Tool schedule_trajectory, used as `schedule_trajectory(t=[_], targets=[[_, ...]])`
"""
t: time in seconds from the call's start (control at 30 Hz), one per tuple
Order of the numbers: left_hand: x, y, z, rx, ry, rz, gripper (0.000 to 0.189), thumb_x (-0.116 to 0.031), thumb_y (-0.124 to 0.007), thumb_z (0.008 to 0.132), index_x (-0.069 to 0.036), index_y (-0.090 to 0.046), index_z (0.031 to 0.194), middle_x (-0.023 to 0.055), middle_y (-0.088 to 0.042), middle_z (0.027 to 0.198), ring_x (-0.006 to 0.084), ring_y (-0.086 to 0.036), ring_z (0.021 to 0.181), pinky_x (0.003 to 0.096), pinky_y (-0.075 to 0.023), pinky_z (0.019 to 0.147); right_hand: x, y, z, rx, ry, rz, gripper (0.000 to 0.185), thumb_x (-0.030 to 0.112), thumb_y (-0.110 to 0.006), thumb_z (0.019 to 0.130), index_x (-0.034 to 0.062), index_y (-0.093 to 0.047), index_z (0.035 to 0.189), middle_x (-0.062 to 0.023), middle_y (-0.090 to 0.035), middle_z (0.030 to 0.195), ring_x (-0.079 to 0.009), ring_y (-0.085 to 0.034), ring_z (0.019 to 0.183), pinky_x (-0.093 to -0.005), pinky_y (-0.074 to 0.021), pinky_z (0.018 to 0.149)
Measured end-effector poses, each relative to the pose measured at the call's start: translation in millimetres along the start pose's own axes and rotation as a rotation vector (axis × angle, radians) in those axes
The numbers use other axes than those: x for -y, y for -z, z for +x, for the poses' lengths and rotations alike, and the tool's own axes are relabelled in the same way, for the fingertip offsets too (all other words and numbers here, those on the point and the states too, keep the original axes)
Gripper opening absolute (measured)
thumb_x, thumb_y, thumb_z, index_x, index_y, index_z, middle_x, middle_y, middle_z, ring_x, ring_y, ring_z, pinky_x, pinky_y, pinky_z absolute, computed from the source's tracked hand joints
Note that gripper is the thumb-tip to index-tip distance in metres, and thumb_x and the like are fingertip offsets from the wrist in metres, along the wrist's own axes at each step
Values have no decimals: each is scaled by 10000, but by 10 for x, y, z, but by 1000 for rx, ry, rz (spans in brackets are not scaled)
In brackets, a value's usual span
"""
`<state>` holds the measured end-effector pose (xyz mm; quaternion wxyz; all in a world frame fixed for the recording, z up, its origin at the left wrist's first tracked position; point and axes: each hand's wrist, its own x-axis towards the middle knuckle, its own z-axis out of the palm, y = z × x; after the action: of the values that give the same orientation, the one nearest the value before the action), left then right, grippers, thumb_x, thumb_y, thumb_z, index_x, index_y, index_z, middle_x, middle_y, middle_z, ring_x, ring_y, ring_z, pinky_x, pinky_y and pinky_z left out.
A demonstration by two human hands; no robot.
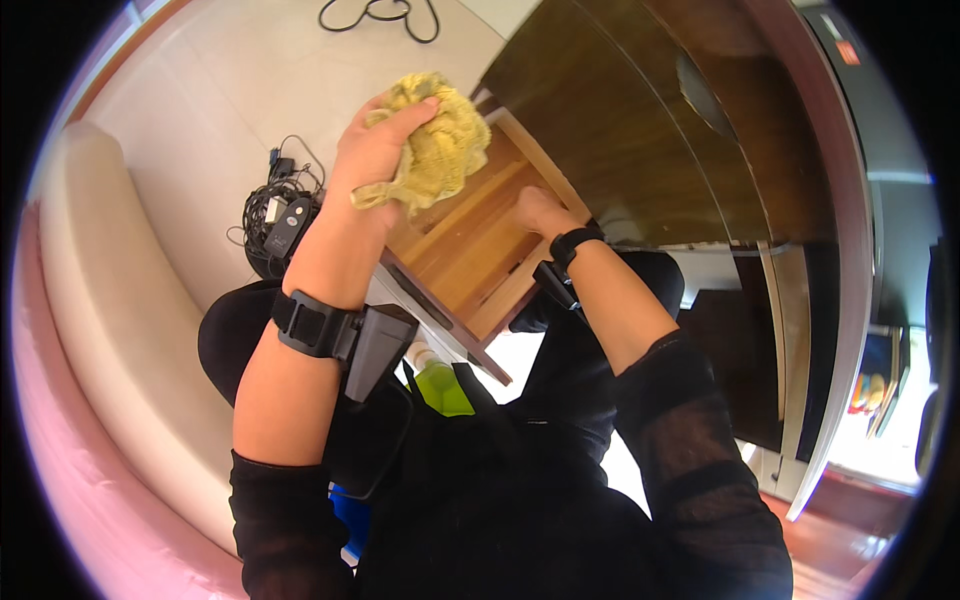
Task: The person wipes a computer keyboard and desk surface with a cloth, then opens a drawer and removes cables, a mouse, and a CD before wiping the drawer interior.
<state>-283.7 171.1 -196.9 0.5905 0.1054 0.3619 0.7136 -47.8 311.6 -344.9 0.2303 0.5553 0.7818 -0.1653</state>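
Observation:
My left hand [375, 146] grips a crumpled yellow cloth [446, 146], its thumb pressed on top and a small loop hanging by the wrist. The cloth is above a wooden drawer [457, 251] that stands pulled out from a dark brown cabinet [637, 127]. Inside the drawer, the bare wooden bottom shows, and its front panel with a dark recessed handle faces me. At the drawer's right side is my right hand [538, 211], its fingers turned down and away from view; whether they hold the drawer cannot be told.
Left of the drawer, a tangle of black cables [262, 206] with adapters lies on the pale tiled floor [187, 97]. A black cord [382, 11] lies farther off. A cream padded edge [135, 300] curves along the left. Something green [442, 386] is between my legs.

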Motion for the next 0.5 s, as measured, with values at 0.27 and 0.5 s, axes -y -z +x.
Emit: schedule_trajectory(t=[0.27, 0.5], targets=[[254, 76, 25, -86, -32, -162, 465, -18, -716, 780, 20, -478, 1178, 146, -628, 1021, 248, -666, 878, 384, -583, 717, -813, -744, 596, 89, -247, -39, 643, 343, -786, 693, -23, -578, 1181, -205, -618, 1174, -314, -610, 1072, -365, -510, 874], [202, 60, 15, -66, 3, -163, 475, -22, -712, 785, 23, -464, 1188, 166, -625, 1035, 267, -666, 914, 394, -588, 746, -690, -425, 384, 61, -226, -153, 728, 359, -828, 660, 71, -532, 1260, -127, -589, 1238, -274, -578, 1138, -382, -503, 919]])
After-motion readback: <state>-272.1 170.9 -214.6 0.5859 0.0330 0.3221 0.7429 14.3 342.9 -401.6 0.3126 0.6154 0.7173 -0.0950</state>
